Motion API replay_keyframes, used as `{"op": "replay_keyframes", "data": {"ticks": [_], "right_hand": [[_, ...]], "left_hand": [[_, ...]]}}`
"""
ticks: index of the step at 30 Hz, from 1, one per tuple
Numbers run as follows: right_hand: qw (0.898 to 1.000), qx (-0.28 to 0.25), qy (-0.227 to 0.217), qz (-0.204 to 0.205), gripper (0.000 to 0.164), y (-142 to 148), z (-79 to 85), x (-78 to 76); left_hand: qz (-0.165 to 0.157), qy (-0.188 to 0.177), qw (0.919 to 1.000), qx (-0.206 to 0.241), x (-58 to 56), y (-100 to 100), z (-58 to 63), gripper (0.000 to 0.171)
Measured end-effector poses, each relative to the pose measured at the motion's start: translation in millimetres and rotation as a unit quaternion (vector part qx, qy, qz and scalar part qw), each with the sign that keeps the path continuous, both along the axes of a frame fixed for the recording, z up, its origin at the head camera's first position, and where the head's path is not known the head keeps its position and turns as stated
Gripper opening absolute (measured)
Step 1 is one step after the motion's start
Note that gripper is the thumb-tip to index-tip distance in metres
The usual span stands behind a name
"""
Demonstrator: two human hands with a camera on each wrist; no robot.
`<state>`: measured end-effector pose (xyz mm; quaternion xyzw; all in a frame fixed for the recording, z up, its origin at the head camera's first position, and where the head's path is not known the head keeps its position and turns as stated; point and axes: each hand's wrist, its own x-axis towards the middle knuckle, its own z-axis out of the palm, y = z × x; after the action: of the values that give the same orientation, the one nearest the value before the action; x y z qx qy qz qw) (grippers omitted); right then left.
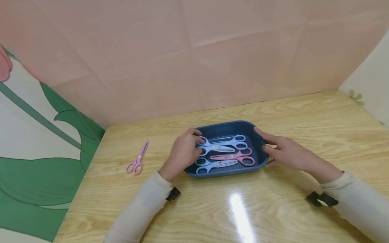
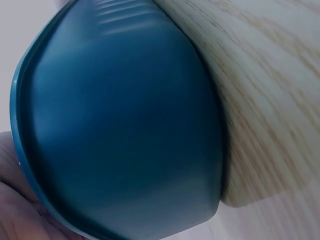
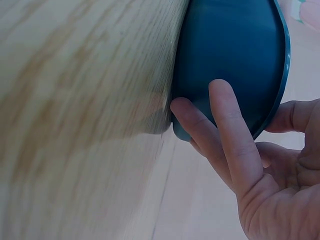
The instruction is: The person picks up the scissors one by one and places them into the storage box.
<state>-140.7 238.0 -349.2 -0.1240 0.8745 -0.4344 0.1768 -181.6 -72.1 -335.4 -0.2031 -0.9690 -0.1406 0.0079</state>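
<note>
A dark blue tray (image 1: pixel 223 173) sits on the table with several light blue scissors and one pink pair (image 1: pixel 226 157) lying in it. At its left end my left hand (image 1: pixel 184 150) reaches over the rim and pinches the handles of a pair of light blue scissors (image 1: pixel 220 148); its blades point right. My right hand (image 1: pixel 287 153) grips the tray's right end, thumb over the rim and fingers (image 3: pixel 232 120) against the outer wall. In the left wrist view the tray's outer wall (image 2: pixel 125 115) hides most of the left fingers.
Another pair of pink scissors (image 1: pixel 138 158) lies on the wooden table (image 1: pixel 194 209), left of the tray. A pink covering (image 1: pixel 194 60) rises behind the table. Green painted leaves (image 1: pixel 39 182) show beyond the left edge.
</note>
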Motion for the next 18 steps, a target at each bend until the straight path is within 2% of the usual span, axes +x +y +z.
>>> {"op": "replay_keyframes", "data": {"ticks": [4,11,18], "right_hand": [[1.0,0.0,0.003,0.003,0.063,-0.3,-0.4,-0.7],[1.0,0.006,0.004,-0.001,0.062,0.1,-1.2,-0.9],[1.0,0.006,0.006,-0.001,0.062,-0.2,-1.4,-1.3]], "left_hand": [[-0.002,0.01,1.0,0.001,0.7,0.2,-0.8,0.024],[-0.025,0.03,0.9992,0.007,1.5,1.6,-4.8,0.023],[-0.028,0.027,0.9992,0.01,-0.9,1.8,-8.1,0.019]]}}
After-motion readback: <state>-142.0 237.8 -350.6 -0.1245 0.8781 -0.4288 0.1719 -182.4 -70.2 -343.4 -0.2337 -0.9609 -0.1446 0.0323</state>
